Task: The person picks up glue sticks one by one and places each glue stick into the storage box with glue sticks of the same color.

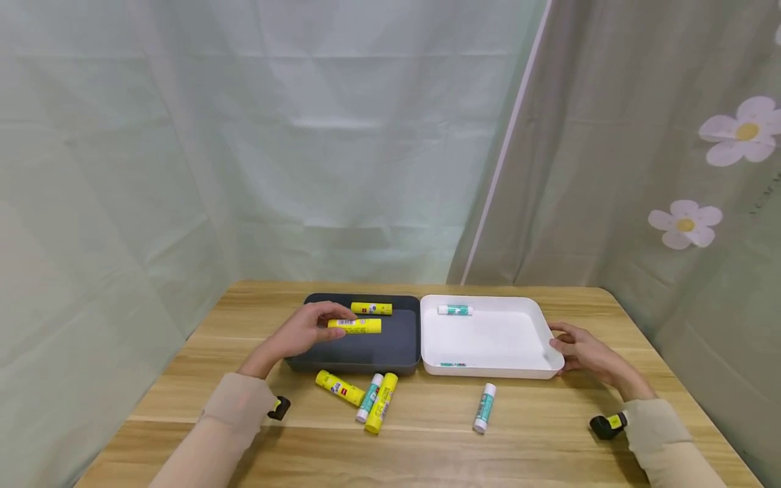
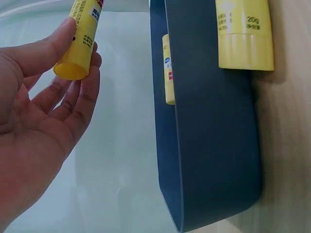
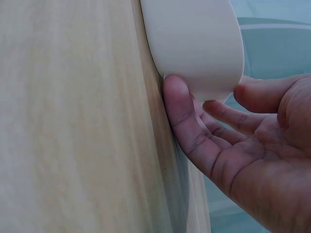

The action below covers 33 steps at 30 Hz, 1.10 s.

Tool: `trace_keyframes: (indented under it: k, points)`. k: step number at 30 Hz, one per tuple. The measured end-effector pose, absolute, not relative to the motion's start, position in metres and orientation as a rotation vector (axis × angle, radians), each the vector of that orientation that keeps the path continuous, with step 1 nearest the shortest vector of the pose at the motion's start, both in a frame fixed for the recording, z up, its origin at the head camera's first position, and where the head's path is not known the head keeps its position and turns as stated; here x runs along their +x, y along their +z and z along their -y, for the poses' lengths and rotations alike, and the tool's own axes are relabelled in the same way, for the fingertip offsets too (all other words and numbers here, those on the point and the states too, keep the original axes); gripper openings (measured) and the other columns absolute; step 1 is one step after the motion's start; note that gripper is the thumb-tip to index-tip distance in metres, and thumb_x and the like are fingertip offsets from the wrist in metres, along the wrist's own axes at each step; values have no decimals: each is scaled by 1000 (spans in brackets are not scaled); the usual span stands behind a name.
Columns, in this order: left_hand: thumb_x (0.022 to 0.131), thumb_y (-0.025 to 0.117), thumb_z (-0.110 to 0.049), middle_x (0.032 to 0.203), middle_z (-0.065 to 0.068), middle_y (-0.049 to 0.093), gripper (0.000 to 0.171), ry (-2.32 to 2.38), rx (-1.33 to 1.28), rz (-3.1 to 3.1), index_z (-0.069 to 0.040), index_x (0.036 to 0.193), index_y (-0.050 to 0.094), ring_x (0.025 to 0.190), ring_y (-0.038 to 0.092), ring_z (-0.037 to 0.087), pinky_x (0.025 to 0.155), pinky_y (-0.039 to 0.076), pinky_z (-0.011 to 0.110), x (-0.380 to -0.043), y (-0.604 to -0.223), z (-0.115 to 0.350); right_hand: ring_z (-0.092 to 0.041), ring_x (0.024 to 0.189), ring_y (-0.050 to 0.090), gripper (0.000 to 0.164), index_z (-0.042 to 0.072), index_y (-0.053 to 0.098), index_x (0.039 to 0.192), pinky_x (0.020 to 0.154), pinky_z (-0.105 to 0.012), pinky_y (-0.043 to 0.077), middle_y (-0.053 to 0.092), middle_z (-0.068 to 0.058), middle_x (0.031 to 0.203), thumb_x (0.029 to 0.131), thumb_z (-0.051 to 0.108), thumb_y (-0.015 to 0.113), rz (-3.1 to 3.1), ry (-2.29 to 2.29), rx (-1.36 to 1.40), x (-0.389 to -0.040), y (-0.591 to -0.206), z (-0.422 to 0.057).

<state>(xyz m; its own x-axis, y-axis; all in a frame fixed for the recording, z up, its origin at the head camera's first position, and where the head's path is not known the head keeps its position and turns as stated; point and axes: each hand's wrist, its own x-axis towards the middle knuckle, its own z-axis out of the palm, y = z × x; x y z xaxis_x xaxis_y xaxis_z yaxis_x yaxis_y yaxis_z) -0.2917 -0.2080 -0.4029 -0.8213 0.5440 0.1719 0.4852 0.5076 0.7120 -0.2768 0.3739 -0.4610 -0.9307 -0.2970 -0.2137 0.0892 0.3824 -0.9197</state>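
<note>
My left hand (image 1: 308, 330) pinches a yellow glue stick (image 1: 360, 326) between thumb and fingers, over the dark grey tray (image 1: 366, 349). In the left wrist view the held stick (image 2: 80, 43) is tilted, its yellow end pointing down. Another yellow glue stick (image 1: 373, 308) lies inside the dark tray at its far side. My right hand (image 1: 586, 352) grips the right end of the white tray (image 1: 488, 371). In the right wrist view, thumb and curled fingers (image 3: 182, 104) are around the tray's corner. A white-and-green glue stick (image 1: 455, 310) lies at the far side of the white tray.
In front of the dark tray lie two yellow glue sticks (image 1: 339, 388) with a white-and-green one (image 1: 369, 398) between them. A further white-and-green stick (image 1: 485, 408) lies before the white tray. The trays stand side by side on the wooden table (image 1: 427, 454); curtains (image 1: 366, 135) hang behind.
</note>
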Motion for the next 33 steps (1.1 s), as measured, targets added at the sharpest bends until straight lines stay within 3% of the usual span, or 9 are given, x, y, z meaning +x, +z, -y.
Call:
trace_keyframes:
  k: [13, 21, 33]
  points:
    - [98, 69, -2, 127, 13, 68, 29, 1127, 913, -2670, -4, 127, 70, 116, 64, 33, 102, 50, 54, -317, -390, 201, -30, 95, 64, 66, -13, 17, 157, 79, -39, 60, 52, -31, 127, 110, 18, 53, -2322, -1541, -188, -281, -462, -376]
    - [98, 69, 1, 124, 11, 70, 29, 1051, 861, -2680, -6, 125, 72, 118, 64, 32, 96, 55, 47, -335, -391, 196, -29, 94, 64, 66, -14, 18, 156, 78, -39, 60, 53, -29, 124, 110, 17, 53, -2317, -1547, -171, -280, -463, -375]
    - [98, 68, 1, 121, 13, 71, 27, 953, 835, -2684, -4, 124, 72, 115, 65, 35, 99, 52, 53, -360, -396, 197, -29, 93, 64, 65, -14, 19, 156, 78, -40, 60, 54, -28, 123, 109, 16, 53, -2315, -1556, -175, -279, -464, -374]
